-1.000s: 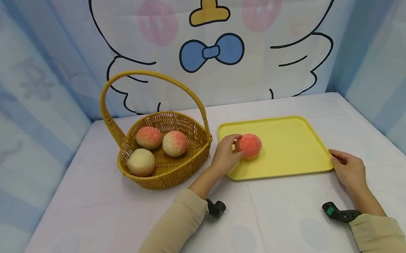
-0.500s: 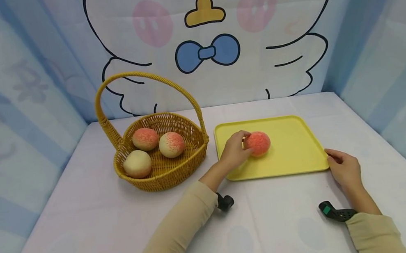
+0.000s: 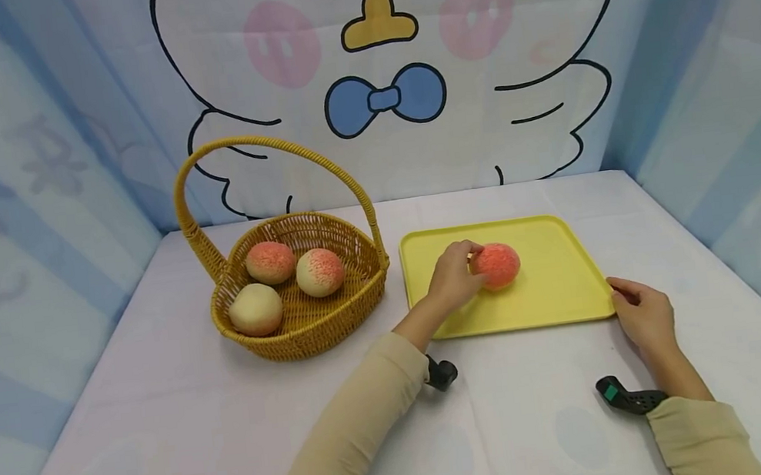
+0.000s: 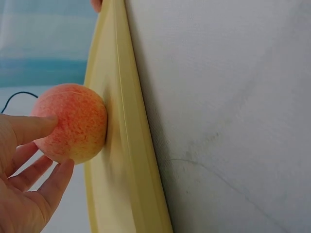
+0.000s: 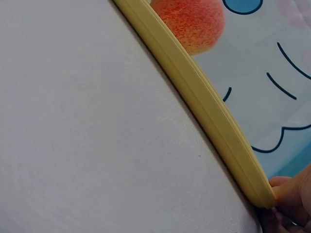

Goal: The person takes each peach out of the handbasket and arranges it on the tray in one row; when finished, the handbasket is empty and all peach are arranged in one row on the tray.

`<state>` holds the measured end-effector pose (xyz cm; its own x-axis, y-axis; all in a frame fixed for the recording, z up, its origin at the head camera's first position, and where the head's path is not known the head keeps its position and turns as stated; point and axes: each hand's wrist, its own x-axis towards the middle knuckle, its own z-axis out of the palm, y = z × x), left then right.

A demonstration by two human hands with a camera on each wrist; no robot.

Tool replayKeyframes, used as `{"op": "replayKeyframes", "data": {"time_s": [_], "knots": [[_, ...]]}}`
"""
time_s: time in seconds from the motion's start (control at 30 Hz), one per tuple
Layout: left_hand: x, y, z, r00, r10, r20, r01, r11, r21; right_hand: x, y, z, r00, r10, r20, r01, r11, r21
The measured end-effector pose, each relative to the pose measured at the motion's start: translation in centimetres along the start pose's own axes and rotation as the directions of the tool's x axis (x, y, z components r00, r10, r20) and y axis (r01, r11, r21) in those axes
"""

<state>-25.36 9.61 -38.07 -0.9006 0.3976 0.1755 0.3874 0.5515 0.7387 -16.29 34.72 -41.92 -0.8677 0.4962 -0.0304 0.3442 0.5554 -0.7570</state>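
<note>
A reddish peach [image 3: 498, 265] is at the middle of the yellow tray [image 3: 554, 297], held from its left side by my left hand [image 3: 454, 278]. Thumb and fingertips lie around the peach [image 4: 73, 121] in the left wrist view; it sits against or very close to the tray's surface, and I cannot tell if it touches. My right hand [image 3: 648, 318] pinches the tray's near right corner, with the thumb on top and fingers lower at the rim [image 5: 233, 141] in the right wrist view. Part of the peach [image 5: 194, 24] shows above that rim.
Left of the tray stands a wicker basket [image 3: 308, 343] with a tall arched handle [image 3: 316, 154]. It contains a red peach [image 3: 270, 262], a half-red peach [image 3: 320, 272] and a pale peach [image 3: 256, 310]. A white cloth covers the table [image 3: 162, 415]; printed curtains [image 3: 709, 118] enclose it.
My left hand has carried the peach rightward over the tray, from its left part to the middle. The right hand keeps its place at the corner. The head view has shifted slightly.
</note>
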Motion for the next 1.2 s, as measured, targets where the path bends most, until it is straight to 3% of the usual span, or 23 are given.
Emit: {"op": "replayKeyframes", "data": {"time_s": [0.67, 0.9, 1.07, 1.2], "knots": [[0.5, 1.7, 2.7, 0.995, -0.014, -0.102, 0.020, 0.998, 0.061, 0.0, 0.1, 0.0, 1.000, -0.020, -0.024, 0.020, 1.000, -0.019], [0.6, 2.1, 3.2, 0.994, -0.031, -0.101, 0.035, 0.999, 0.041, 0.0, 0.1, 0.1, 0.999, -0.030, -0.027, 0.029, 0.999, -0.015], [0.9, 2.5, 3.5, 0.994, -0.018, -0.106, 0.024, 0.999, 0.048, -0.1, -0.1, -0.1, 1.000, -0.015, -0.014, 0.015, 1.000, -0.011], [1.0, 2.8, 4.0, 0.997, 0.000, -0.077, 0.004, 0.999, 0.052, -0.1, -0.2, -0.1, 1.000, -0.014, -0.018, 0.014, 1.000, -0.009]]}}
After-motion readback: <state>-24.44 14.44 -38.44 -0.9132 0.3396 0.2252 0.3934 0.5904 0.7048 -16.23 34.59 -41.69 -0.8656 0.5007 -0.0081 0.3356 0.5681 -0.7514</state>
